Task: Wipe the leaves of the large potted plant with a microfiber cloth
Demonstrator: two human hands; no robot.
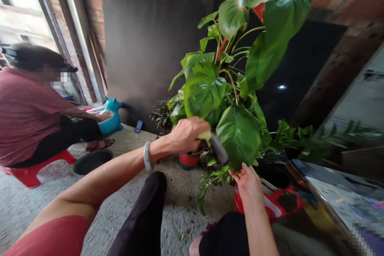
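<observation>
My left hand (190, 132), a pale bangle on its wrist, is closed around the yellowish handle of a tool with a dark, blunt head (218, 149). Motion blurs that tool, so its exact kind cannot be made out. It is in front of a tall potted plant with broad, glossy green leaves. My right hand (249, 182) has its fingers at the lower tip of one large leaf (239, 135) and appears to hold it there. Below my left hand shows a red and green pot (189, 161), partly hidden.
A person (33, 104) sits at left on a red stool (30, 172), near a blue animal-shaped toy (111, 118). A black basin (93, 162) and a phone (138, 127) are on the floor. Dark boards (156, 48) lean on the brick wall. A cluttered surface (336, 184) stands right.
</observation>
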